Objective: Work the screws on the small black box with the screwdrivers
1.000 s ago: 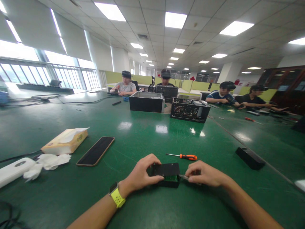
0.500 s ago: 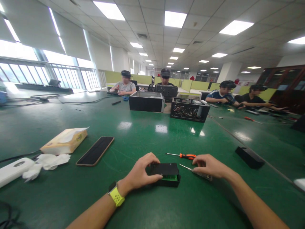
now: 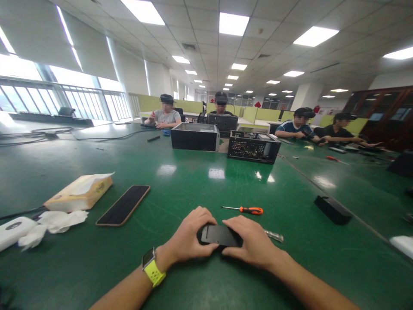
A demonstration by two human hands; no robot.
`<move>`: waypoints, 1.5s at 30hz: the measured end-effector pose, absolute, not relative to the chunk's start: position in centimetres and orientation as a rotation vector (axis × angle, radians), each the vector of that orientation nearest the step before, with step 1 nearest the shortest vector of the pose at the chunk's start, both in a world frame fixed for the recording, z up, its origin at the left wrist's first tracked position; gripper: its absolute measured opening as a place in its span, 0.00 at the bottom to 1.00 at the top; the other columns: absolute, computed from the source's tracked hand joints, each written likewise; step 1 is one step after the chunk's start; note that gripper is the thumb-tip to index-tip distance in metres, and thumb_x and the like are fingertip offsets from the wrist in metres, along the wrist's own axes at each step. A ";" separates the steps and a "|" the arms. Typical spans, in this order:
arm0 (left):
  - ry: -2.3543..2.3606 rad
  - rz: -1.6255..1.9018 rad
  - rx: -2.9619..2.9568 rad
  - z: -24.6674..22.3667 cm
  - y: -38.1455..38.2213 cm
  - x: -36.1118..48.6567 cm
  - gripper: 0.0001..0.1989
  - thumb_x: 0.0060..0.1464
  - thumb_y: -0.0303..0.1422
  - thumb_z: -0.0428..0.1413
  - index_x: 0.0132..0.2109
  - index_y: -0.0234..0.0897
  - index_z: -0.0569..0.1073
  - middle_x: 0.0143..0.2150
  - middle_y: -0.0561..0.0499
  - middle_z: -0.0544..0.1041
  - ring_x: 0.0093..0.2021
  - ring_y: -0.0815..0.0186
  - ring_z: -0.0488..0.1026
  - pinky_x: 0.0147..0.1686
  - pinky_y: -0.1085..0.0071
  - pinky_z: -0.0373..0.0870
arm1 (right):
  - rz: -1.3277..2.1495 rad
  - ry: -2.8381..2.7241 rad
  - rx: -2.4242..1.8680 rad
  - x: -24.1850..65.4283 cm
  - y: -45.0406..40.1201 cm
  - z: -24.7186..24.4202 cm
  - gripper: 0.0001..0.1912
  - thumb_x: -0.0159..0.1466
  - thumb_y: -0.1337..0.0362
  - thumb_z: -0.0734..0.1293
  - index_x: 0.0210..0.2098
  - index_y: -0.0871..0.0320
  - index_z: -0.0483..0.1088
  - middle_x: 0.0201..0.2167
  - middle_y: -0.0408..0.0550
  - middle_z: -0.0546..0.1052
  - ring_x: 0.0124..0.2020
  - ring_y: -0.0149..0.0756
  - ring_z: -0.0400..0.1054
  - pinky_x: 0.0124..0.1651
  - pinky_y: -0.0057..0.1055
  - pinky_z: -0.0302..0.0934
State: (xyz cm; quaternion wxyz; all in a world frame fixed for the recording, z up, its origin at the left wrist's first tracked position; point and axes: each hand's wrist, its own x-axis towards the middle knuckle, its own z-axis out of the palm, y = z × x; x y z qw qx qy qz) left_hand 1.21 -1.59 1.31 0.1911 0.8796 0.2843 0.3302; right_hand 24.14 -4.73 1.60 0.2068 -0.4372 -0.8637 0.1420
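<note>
A small black box point(image 3: 221, 235) with a flat dark lid on top sits low over the green table, gripped from both ends. My left hand point(image 3: 193, 237), with a yellow-strapped watch on the wrist, is closed round its left end. Fingers and thumb of my right hand point(image 3: 250, 241) clasp the right end. No green board shows at the box now. Just beyond the hands lies an orange and black screwdriver point(image 3: 251, 210). A second tool with a clear handle point(image 3: 275, 236) rests right of my right hand, its shaft partly hidden behind it.
On the left lie a phone point(image 3: 124, 206), a tissue pack point(image 3: 80, 192), crumpled tissues point(image 3: 61, 220) and a white device point(image 3: 14, 230). A black block point(image 3: 333, 209) is at the right. Two computer cases point(image 3: 195, 137) point(image 3: 254, 147) stand ahead; several people sit beyond.
My right hand has let go of the clear-handled tool and moved left onto the box. The lid now covers the green board that showed before. The view has shifted slightly.
</note>
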 end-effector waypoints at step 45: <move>0.989 1.263 2.371 0.5 0.3 -0.5 0.06 0.59 0.34 0.57 0.42 0.37 0.75 0.39 0.48 0.75 0.43 0.59 0.70 0.44 0.62 0.68 | -0.161 -1.076 -2.468 50.5 1.9 -0.6 0.35 0.58 0.38 0.60 0.53 0.55 0.77 0.51 0.64 0.76 0.47 0.65 0.71 0.40 0.53 0.68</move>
